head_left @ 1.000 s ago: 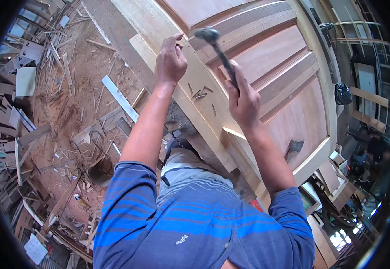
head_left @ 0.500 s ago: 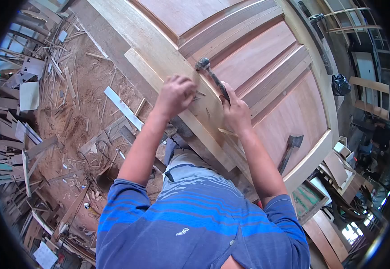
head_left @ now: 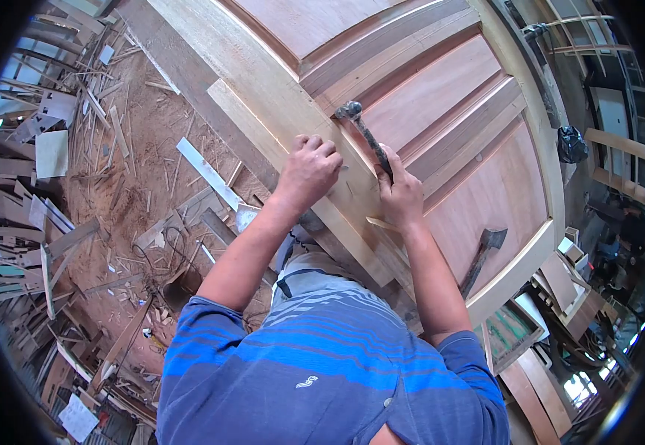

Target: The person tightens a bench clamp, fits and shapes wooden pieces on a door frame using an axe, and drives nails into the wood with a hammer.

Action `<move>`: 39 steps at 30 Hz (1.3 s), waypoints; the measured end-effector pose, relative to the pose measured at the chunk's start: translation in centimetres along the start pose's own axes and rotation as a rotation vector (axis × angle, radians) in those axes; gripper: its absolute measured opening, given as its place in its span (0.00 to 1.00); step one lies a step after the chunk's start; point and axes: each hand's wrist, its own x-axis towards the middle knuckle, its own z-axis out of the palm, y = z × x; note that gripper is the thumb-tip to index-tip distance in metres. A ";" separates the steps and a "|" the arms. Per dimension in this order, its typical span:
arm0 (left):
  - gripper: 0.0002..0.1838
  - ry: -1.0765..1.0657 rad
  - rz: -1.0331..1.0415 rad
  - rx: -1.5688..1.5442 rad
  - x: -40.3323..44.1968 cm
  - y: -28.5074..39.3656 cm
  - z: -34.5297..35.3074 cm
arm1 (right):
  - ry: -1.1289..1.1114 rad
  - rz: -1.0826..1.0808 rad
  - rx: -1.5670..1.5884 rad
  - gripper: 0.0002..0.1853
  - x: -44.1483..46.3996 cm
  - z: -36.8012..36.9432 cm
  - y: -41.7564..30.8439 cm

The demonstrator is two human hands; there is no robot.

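My right hand (head_left: 401, 191) is wrapped round the dark handle of a hammer (head_left: 370, 139), its metal head raised at the far end. To the left, my left hand (head_left: 311, 172) is curled closed just above a pale wooden board along the near edge of a panelled wooden door (head_left: 441, 100). A small thin thing shows beside its fingertips, but what the fingers hold is hidden. Below the hand, a light wood strip (head_left: 244, 122) runs along the door's edge. A hatchet (head_left: 480, 256) lies on the lower right door panel, right of my right forearm.
Wood scraps and shavings cover the floor (head_left: 140, 156) on the left, with a long pale offcut (head_left: 207, 174) among them. Stacked curved timber (head_left: 11, 245) stands at the far left. A black plastic bag (head_left: 571, 144) sits beyond the door's right edge, and frames lean at lower right.
My left hand has turned slightly, with its back now more upward, and shifted a little right and down. The hammer has moved slightly right with my right hand.
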 end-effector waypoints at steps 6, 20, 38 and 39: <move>0.09 0.181 -0.119 -0.243 0.8 -0.7 -0.5 | 0.006 0.002 0.007 0.27 0.1 0.0 0.1; 0.07 0.548 -0.340 -0.530 4.4 -9.0 0.2 | 0.035 -0.026 0.016 0.25 0.0 -0.1 0.1; 0.11 0.550 -0.529 -0.561 5.2 -8.5 0.5 | 0.001 0.023 0.002 0.26 0.0 -0.4 -0.1; 0.11 0.551 -0.526 -0.558 5.2 -8.5 0.6 | 0.003 0.019 0.001 0.26 0.0 -0.3 -0.1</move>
